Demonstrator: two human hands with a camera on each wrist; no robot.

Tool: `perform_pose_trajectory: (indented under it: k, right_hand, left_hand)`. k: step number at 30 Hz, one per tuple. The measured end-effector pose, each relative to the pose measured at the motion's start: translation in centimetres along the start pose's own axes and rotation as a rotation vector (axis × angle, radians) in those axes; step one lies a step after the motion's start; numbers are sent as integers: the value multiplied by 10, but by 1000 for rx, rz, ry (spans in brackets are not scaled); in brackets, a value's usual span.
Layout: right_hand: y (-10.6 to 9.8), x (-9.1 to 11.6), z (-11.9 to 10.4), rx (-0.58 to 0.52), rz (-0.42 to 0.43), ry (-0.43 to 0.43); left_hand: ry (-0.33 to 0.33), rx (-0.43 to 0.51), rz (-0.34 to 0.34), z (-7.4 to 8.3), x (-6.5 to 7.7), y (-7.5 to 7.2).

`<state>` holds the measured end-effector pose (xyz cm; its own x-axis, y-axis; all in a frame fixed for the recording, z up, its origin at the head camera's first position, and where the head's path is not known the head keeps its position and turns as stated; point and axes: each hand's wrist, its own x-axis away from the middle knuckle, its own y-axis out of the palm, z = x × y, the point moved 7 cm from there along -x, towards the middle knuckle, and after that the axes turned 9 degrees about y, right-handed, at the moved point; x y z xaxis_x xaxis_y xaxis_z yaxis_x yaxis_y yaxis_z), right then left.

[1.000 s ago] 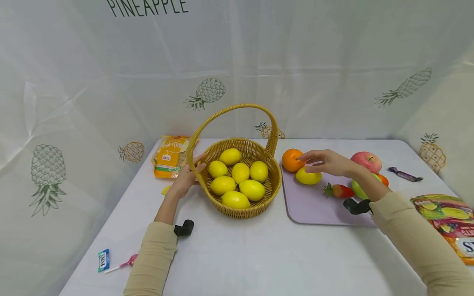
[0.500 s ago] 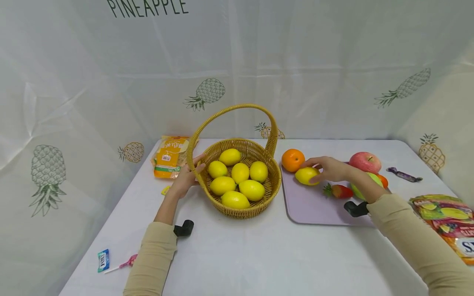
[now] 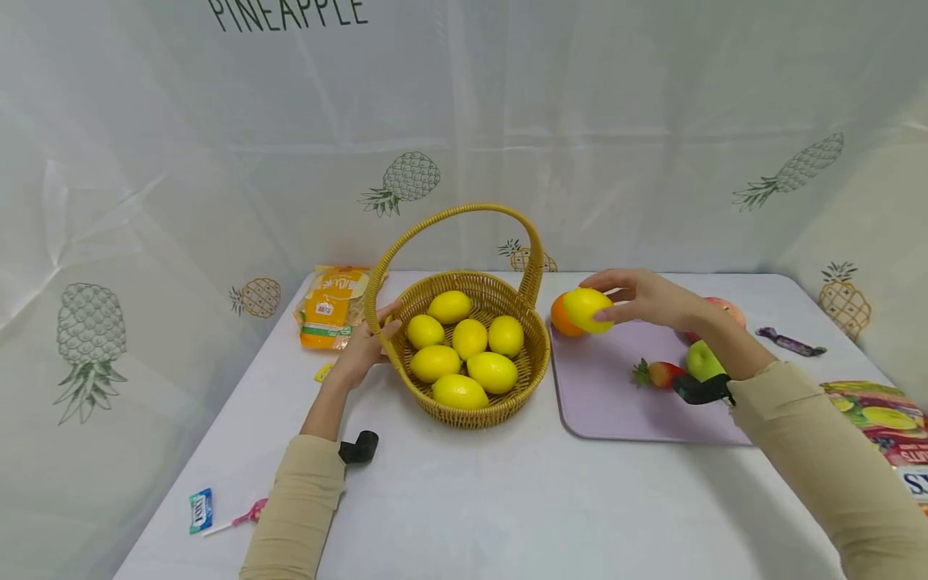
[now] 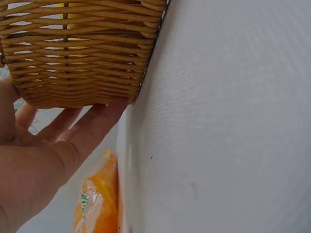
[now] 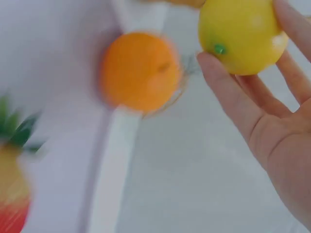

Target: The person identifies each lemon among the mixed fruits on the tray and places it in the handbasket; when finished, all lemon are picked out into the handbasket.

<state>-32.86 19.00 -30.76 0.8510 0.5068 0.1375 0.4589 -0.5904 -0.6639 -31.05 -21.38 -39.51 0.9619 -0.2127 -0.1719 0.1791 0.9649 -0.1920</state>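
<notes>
My right hand point(image 3: 638, 298) pinches a yellow lemon point(image 3: 586, 310) between thumb and fingers, raised above the lilac tray point(image 3: 602, 419). In the right wrist view the lemon point(image 5: 243, 36) shows its green stem end, and an orange point(image 5: 141, 72) lies beyond it. From the head, the lemon partly covers that orange point(image 3: 565, 321). A woven basket point(image 3: 453, 415) with a tall handle stands at the middle, several lemons point(image 3: 493, 372) inside. My left hand point(image 3: 361, 354) rests against the basket's left side; in the left wrist view its fingers point(image 4: 95, 128) lie fairly straight along the weave.
On the tray lie a strawberry point(image 3: 663, 374) and a green apple point(image 3: 703, 362); a red apple point(image 3: 725, 310) is partly behind the forearm. Snack bags lie at back left point(image 3: 329, 310) and far right point(image 3: 884, 427). A wrapped candy point(image 3: 790, 341) and lollipop point(image 3: 246, 514) lie near the sides.
My right hand came down to the lemon on the tray, took hold of it and lifted it up and slightly left, in front of the orange. The left hand and basket stayed put.
</notes>
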Motion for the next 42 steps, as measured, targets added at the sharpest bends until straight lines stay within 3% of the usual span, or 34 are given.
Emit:
perform_pose_trajectory:
  k: [7,13,19,25,31,36,42]
  right_hand:
    - [30,-21,-60,-10,-128,-123]
    - [67,-47,-81,65,-231,-158]
    - [92,-67,-80,113,-273,-86]
    - [99,-85,-76,156,-231,-50]
    - [102,-98,-71,178,-259,27]
    - [108,-101,-72,263,-327,63]
    - [124,-105,-72,413,-376,4]
  left_hand:
    - [19,30,-6,2,0,0]
    - [21,50,-11,-1,-1,3]
    - [9,52,-22,1,0,5]
    - [13,57,-37,22,7,10]
    - [18,40,-35,32,10,10]
    - [16,51,-25,21,5,7]
    - [27,44,-21,6,2,5]
